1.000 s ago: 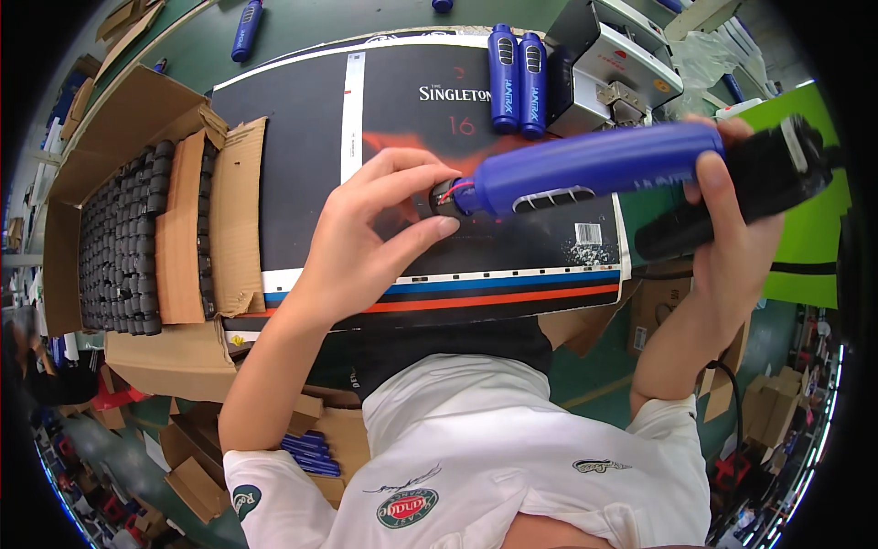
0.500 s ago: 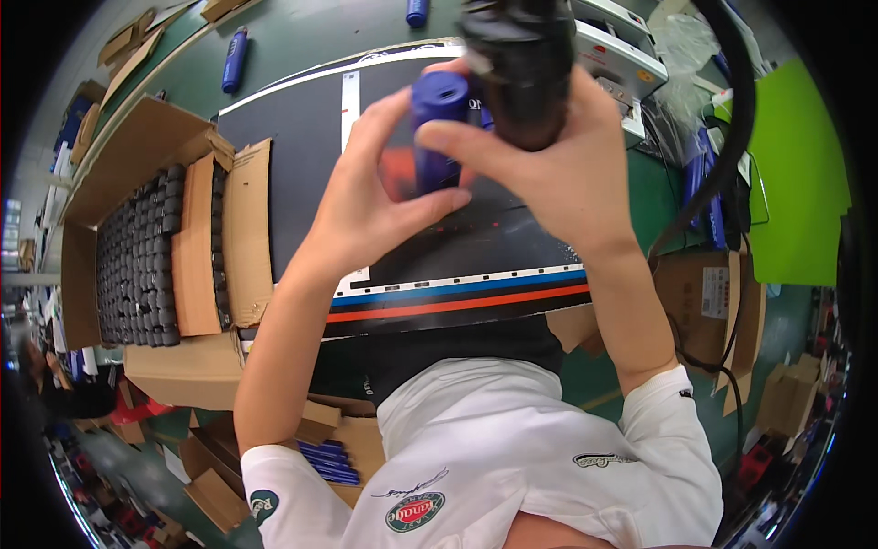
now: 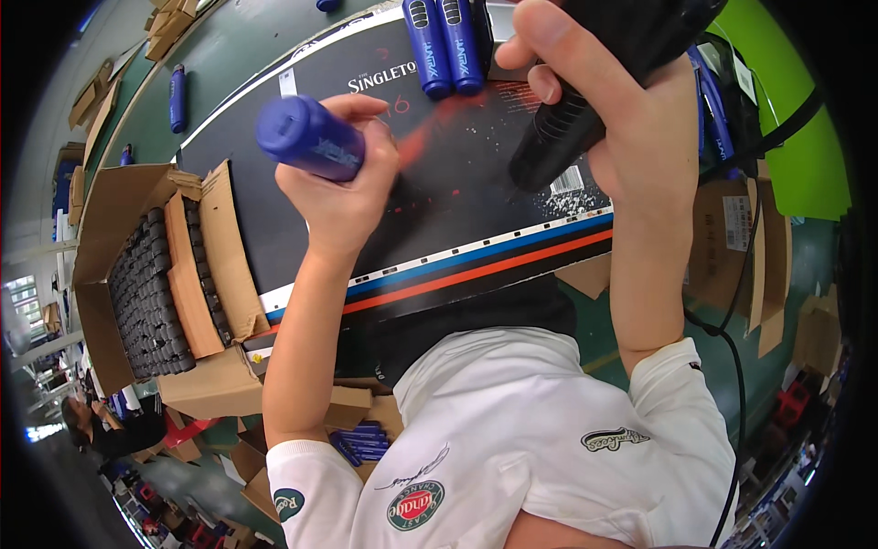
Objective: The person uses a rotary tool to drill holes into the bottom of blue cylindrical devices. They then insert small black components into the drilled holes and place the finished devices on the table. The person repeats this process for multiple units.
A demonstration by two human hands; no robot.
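Note:
My left hand (image 3: 352, 197) is wrapped round a blue tube-shaped casing (image 3: 293, 128). Its rounded end points up and to the left, over the dark printed mat (image 3: 430, 215). On the right, my right hand (image 3: 640, 128) grips a black hand-held tool (image 3: 572, 114), its ribbed narrower end slanting down toward the mat without visible contact with the casing. What the tool's upper part looks like is cut off by the frame edge. Between my hands and farther back, two more blue casings (image 3: 426, 55) lie side by side, dark slotted panels facing up.
An open carton (image 3: 101, 302) packed with rows of black parts stands at the left. Another blue casing (image 3: 177, 99) is on the green table (image 3: 215, 64) at far left. A black cable (image 3: 777, 137) runs along the right, beside a bright green sheet (image 3: 809, 156).
My left hand has carried the blue casing leftward and tilted it. My right hand has drawn the black tool to the right, away from it. The view has shifted, showing the two casings behind.

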